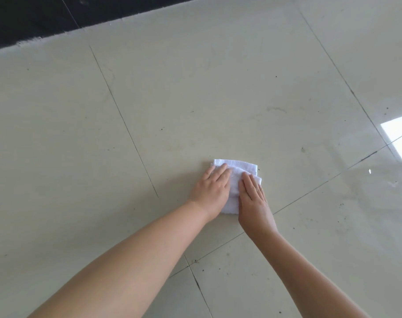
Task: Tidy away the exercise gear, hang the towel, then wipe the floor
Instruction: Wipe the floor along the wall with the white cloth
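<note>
Both hands are flat on a folded white cloth (pixel 235 172) that sits on the tiled floor (pixel 195 99), a bit right of the middle of the view. The left hand (pixel 212 185) lies over the cloth's left side with its fingers straight and close together, tips pointing up toward the far edge of the cloth. The right hand (pixel 252 196) covers the right side the same way, fingers stretched out and pressing down, not curled round anything. The two hands sit just beside each other with a strip of cloth showing between them, and the far edge of the cloth pokes out past the fingertips. Both forearms are bare and reach in from the bottom of the frame.

The floor is pale, glossy tile with thin dark grout lines (pixel 124 125), and the cloth sits just above where one of those lines runs diagonally. There are little dark specks (pixel 303 149) scattered about, more of them off to the right. A bright window reflection (pixel 399 138) shines on the tiles at the right edge. Along the top left runs a black band (pixel 35 17) where the pale tiles end.
</note>
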{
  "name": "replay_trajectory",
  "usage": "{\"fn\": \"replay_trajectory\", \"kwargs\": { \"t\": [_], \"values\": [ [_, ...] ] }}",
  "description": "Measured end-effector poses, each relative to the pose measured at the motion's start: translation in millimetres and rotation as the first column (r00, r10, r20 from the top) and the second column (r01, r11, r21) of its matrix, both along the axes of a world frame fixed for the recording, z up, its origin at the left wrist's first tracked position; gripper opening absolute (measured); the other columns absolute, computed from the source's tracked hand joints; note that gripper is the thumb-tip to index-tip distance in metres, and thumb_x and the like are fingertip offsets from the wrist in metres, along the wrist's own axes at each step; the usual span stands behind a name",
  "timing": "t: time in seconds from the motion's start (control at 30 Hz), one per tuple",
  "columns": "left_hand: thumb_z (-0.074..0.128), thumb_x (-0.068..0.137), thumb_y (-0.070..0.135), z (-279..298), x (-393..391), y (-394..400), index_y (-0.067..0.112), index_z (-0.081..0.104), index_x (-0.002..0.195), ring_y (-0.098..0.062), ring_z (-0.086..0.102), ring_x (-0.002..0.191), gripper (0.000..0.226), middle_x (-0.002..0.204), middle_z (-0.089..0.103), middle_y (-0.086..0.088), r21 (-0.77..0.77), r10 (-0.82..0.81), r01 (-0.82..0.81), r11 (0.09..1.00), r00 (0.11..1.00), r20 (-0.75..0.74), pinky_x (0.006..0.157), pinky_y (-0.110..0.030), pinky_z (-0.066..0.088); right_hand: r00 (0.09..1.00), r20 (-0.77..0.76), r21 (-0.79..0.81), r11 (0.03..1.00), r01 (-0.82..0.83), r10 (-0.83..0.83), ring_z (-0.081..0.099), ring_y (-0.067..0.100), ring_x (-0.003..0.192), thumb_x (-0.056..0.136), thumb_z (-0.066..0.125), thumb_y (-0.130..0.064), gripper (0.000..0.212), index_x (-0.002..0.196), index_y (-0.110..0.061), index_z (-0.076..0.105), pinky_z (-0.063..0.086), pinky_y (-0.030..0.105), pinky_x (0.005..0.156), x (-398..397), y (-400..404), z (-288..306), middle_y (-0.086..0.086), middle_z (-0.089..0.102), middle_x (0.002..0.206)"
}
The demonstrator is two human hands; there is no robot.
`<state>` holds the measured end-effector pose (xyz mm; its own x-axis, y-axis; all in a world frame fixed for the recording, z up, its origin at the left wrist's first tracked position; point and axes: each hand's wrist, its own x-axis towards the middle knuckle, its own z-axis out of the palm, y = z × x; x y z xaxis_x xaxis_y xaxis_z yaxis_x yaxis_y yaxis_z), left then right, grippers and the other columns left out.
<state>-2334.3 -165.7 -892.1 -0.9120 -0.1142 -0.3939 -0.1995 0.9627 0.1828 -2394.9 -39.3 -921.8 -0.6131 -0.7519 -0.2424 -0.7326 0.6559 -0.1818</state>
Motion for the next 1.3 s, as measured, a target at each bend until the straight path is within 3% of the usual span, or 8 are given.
{"fn": "replay_trajectory", "kwargs": {
  "t": [0.07, 0.17, 0.43, 0.53, 0.73, 0.97, 1.2, 1.3],
  "values": [
    [0.023, 0.098, 0.015, -11.0, -0.7, -1.4, 0.005, 0.035, 0.144, -0.013, 0.025, 0.145, 0.049, 0.156, 0.027, -0.006, -0.051, -0.131, 0.134, 0.99, 0.989, 0.063, 0.118, -0.03, 0.023, 0.999, -0.027, 0.041, 0.999, -0.016, 0.017, 0.052, 0.042, 0.119, 0.063, 0.058, 0.009, 0.06, 0.121, 0.012, 0.045, 0.027, 0.029, 0.109, 2.4, 7.0, -1.8, 0.029, 0.061, 0.12],
    [0.014, 0.104, 0.03, -9.3, 1.6, -2.6, 0.003, -0.015, 0.149, -0.023, -0.019, 0.146, 0.059, 0.157, -0.021, -0.009, -0.068, -0.18, 0.198, 0.978, 0.962, 0.205, 0.12, -0.035, -0.01, 0.999, -0.023, -0.017, 0.999, -0.042, 0.042, 0.027, 0.026, 0.134, 0.077, 0.035, -0.004, 0.049, 0.125, 0.006, 0.034, -0.014, 0.014, 0.115, -1.9, 11.2, -8.3, 0.025, 0.055, 0.128],
    [0.019, 0.104, 0.031, -7.8, -31.1, -35.3, 0.002, -0.012, 0.149, -0.026, -0.016, 0.147, 0.062, 0.158, -0.018, -0.012, -0.125, -0.059, 0.087, 0.988, 0.976, 0.209, 0.12, -0.036, -0.007, 0.999, -0.025, 0.008, 1.0, -0.029, 0.029, 0.045, 0.048, 0.125, 0.082, 0.04, 0.01, 0.046, 0.127, 0.019, 0.044, 0.03, 0.037, 0.111, -44.7, -43.0, -4.0, 0.033, 0.045, 0.135],
    [0.021, 0.103, 0.032, -4.7, -40.6, -76.5, 0.002, -0.01, 0.15, -0.024, -0.014, 0.148, 0.063, 0.159, -0.016, -0.012, -0.167, 0.036, -0.003, 0.986, 0.98, 0.195, 0.12, -0.033, -0.007, 0.99, 0.116, 0.065, 0.994, -0.087, 0.079, 0.004, 0.028, 0.147, 0.094, 0.032, 0.009, 0.056, 0.146, 0.004, 0.013, 0.008, 0.027, 0.119, -62.0, -89.2, 3.1, 0.014, 0.007, 0.158],
    [0.019, 0.103, 0.036, -1.6, -0.8, -133.9, 0.003, -0.011, 0.15, -0.023, -0.015, 0.148, 0.065, 0.158, -0.017, -0.012, -0.245, 0.078, -0.02, 0.969, 0.971, 0.228, 0.12, -0.032, -0.008, 0.967, 0.167, -0.031, 0.982, -0.188, 0.191, -0.002, 0.022, 0.148, 0.096, 0.027, 0.004, 0.056, 0.147, 0.002, 0.002, 0.002, 0.024, 0.12, -29.6, -145.1, -5.0, 0.01, -0.001, 0.159],
    [0.016, 0.1, 0.036, 5.2, 102.3, -141.9, -0.004, 0.008, 0.149, -0.028, 0.004, 0.149, 0.064, 0.158, 0.001, -0.019, -0.289, 0.123, -0.064, 0.955, 0.973, 0.193, 0.121, -0.037, -0.002, 0.951, 0.116, -0.131, 0.953, -0.272, 0.288, 0.066, 0.036, 0.102, 0.072, 0.03, -0.005, 0.052, 0.105, 0.011, 0.067, 0.052, 0.04, 0.084, 71.5, -160.3, -7.8, 0.021, 0.069, 0.112],
    [0.018, 0.103, 0.037, 0.3, 118.7, -141.2, 0.002, -0.013, 0.149, -0.025, -0.018, 0.147, 0.065, 0.158, -0.019, -0.013, -0.247, 0.187, -0.115, 0.962, 0.937, 0.295, 0.12, -0.034, -0.009, 0.961, 0.084, -0.029, 0.964, -0.263, 0.265, 0.058, 0.042, 0.114, 0.077, 0.031, 0.0, 0.05, 0.116, 0.013, 0.059, 0.041, 0.037, 0.096, 87.9, -155.9, -2.2, 0.026, 0.059, 0.125],
    [0.018, 0.103, 0.036, -1.0, 99.3, -161.8, 0.003, -0.011, 0.15, -0.024, -0.016, 0.147, 0.064, 0.158, -0.017, -0.012, -0.252, 0.239, -0.177, 0.951, 0.94, 0.242, 0.12, -0.034, -0.007, 0.941, 0.156, 0.097, 0.944, -0.317, 0.3, 0.007, 0.031, 0.147, 0.094, 0.026, 0.005, 0.054, 0.147, 0.005, 0.013, 0.005, 0.028, 0.118, 65.1, -182.8, 7.7, 0.016, 0.006, 0.158]
  ]
}}
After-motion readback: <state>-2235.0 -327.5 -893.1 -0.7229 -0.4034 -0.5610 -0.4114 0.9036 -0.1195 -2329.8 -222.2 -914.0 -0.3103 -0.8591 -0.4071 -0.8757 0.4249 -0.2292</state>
